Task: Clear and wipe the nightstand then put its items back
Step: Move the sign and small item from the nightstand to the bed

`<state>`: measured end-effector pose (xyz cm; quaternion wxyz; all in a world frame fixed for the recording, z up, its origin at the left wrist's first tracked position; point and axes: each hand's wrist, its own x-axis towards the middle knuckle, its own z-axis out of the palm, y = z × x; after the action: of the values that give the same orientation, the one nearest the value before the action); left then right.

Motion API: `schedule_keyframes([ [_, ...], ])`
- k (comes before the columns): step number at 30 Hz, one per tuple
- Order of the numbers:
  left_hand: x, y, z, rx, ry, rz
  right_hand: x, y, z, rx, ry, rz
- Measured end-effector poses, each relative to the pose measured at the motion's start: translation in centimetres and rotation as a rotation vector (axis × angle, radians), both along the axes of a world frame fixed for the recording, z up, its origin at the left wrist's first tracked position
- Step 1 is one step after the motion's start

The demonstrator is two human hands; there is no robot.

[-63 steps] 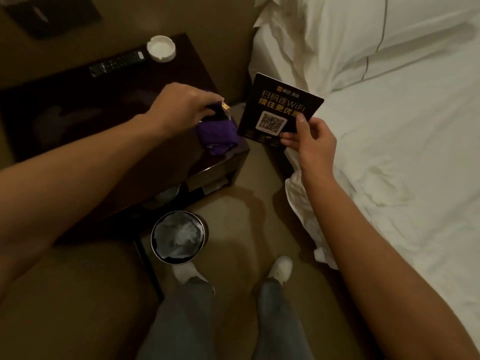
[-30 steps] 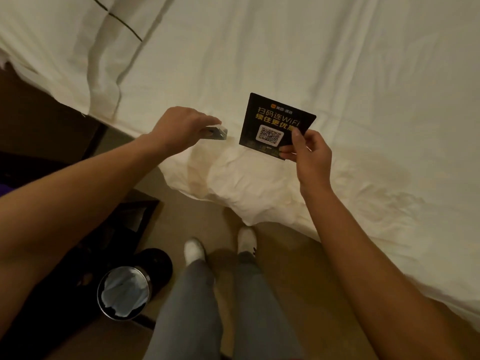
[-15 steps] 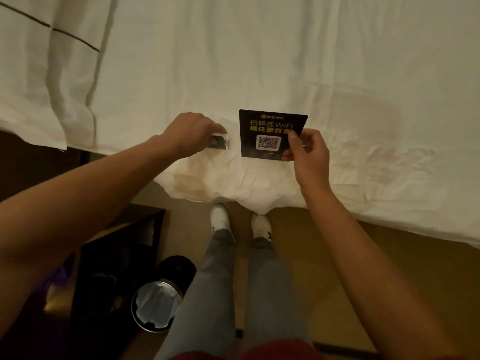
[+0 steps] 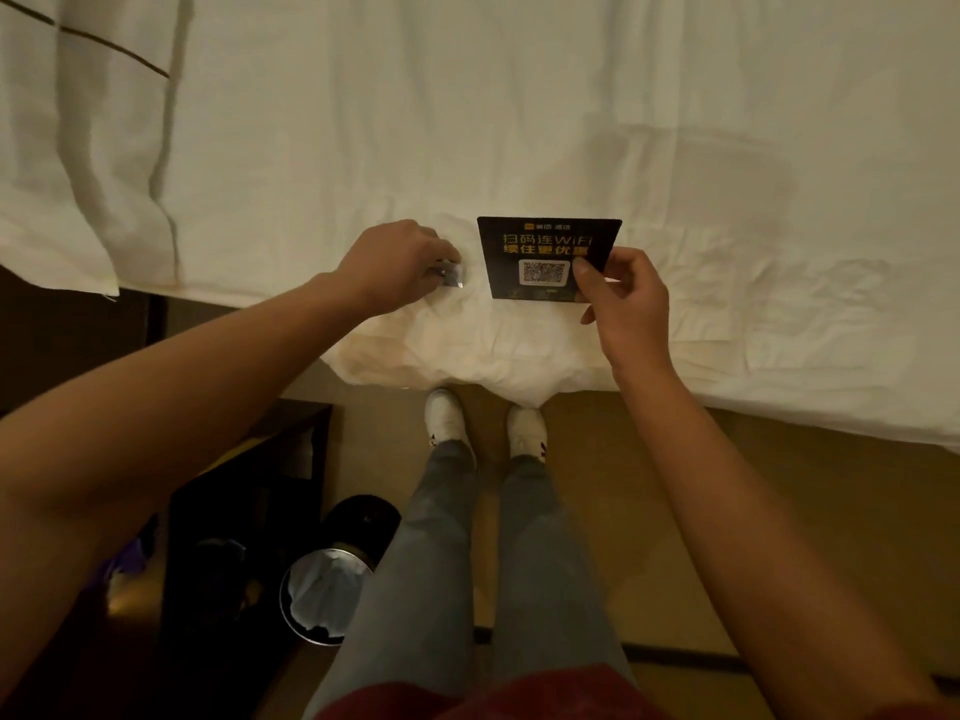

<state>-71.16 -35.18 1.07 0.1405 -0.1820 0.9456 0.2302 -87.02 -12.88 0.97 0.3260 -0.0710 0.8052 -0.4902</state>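
Note:
My right hand [image 4: 621,293] pinches the lower right corner of a black WiFi card [image 4: 540,249] with yellow text and a QR code, held flat just above the white bed [image 4: 519,122]. My left hand [image 4: 397,259] is closed on a small clear, shiny packet [image 4: 451,276] that pokes out past the fingers, low over the rumpled sheet edge. The dark nightstand [image 4: 249,491] shows only as a corner at the lower left, mostly behind my left forearm. A bit of purple cloth [image 4: 132,556] peeks out beside that forearm.
A round metal waste bin [image 4: 324,597] with a pale liner stands on the floor next to the nightstand, close to my left leg. My feet are at the bed's edge on tan carpet [image 4: 753,537]. A pillow [image 4: 78,148] lies at the upper left of the bed.
I have turned from the nightstand to face the bed, carrying the card and the small packet. Both hands have sunk lower over the sheet near the bed's edge.

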Motion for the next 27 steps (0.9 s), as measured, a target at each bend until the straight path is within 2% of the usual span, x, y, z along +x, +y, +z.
schedule_keyframes([
  [16, 0.2, 0.4, 0.4, 0.005, 0.016, 0.051, -1.1, 0.7, 0.5, 0.029, 0.039, 0.144],
  [19, 0.8, 0.7, 0.6, -0.062, 0.031, 0.064, -1.4, 1.3, 1.1, 0.068, 0.125, 0.164],
  [24, 3.0, 1.8, 1.8, -0.141, 0.069, 0.21, -1.8, 1.9, 2.7, 0.044, 0.228, 0.185],
  [27, 4.2, 2.8, 2.8, -0.125, 0.091, 0.355, -1.7, 2.2, 4.3, -0.004, 0.398, 0.231],
])
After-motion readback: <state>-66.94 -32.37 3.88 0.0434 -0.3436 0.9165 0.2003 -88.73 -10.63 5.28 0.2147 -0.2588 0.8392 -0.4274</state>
